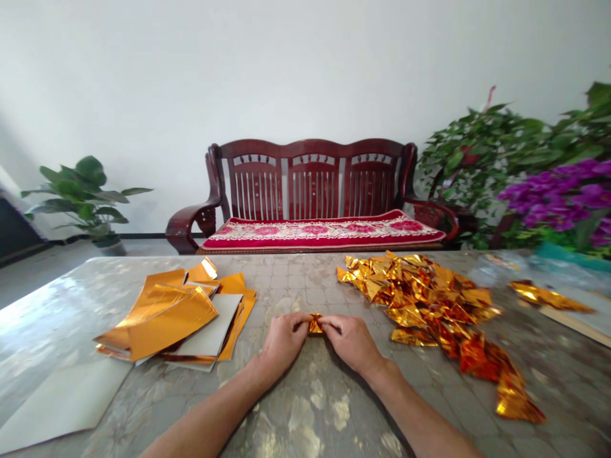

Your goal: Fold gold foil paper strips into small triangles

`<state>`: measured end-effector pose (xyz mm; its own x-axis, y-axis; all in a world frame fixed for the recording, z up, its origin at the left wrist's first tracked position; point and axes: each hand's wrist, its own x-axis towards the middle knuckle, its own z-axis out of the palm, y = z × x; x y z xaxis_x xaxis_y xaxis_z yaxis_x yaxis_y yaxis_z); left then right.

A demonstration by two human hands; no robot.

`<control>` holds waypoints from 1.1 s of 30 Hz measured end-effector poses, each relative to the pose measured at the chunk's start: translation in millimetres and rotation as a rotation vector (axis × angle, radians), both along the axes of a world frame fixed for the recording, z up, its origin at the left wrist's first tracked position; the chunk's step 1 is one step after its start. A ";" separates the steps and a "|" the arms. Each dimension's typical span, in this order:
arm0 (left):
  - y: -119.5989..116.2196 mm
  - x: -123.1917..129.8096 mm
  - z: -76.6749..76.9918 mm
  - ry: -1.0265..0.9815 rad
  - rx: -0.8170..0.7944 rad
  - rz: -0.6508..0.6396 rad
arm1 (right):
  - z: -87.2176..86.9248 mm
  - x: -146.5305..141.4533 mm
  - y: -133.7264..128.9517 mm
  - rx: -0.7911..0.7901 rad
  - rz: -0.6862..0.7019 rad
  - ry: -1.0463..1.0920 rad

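The left hand (pixel 284 340) and right hand (pixel 351 343) pinch a small folded gold-foil piece (pixel 315 324) between pressed fingertips (pixel 300 322) — flat foil sheets (pixel 174 318) lie left of it, a crumpled foil heap (pixel 429 305) right.

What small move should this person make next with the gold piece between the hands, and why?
Probably crease the small gold foil piece more firmly: the left hand and right hand both pinch it, and it looks folded like the pieces in the gold foil heap on the right.

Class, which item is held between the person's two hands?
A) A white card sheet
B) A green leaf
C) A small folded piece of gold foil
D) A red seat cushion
C: the left hand and right hand pinch the small folded piece of gold foil between their fingertips.
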<state>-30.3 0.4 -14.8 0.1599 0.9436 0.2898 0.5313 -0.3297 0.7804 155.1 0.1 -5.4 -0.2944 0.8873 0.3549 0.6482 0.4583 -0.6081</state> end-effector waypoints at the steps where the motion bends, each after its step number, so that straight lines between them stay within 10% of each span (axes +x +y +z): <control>1: 0.8 -0.6 -0.6 0.000 0.000 0.002 | 1.8 0.7 -0.4 0.006 0.020 0.003; 19: 10.8 -5.5 -13.6 -0.114 -0.063 0.051 | -10.3 13.5 10.5 0.173 0.228 0.082; 33: 11.5 -13.0 -10.3 -0.337 0.064 0.132 | -2.9 28.6 20.9 0.452 -0.091 0.171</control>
